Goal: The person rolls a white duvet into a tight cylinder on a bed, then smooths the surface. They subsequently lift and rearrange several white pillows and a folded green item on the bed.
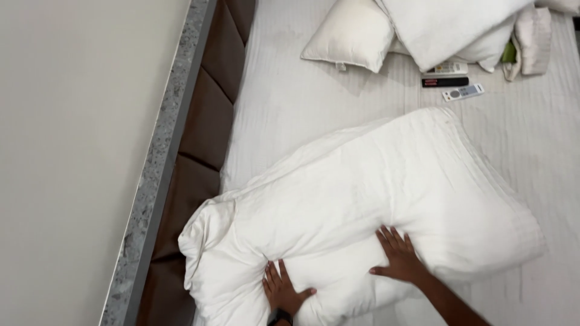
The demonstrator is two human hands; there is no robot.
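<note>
Folded white duvet (362,205) lies across the near half of the bed (284,102), bulky and loosely bunched, its left end crumpled close to the brown padded headboard (205,127). Both hands press flat on its near edge: the left hand (283,290), a dark watch (279,316) at its wrist, has fingers spread and grips nothing; the right hand (399,256) likewise lies open, palm down, sinking slightly into the filling. Further up the striped sheet sit white pillows (356,33), and just beside them three remote controls (450,80) lie in a small cluster. The duvet looks soft and springy, so I judge it could puff up or unfold once the pressure lifts, and the crumpled left end might slump sideways. A hard shove across the sheet could also push the bundle into the remotes.
</note>
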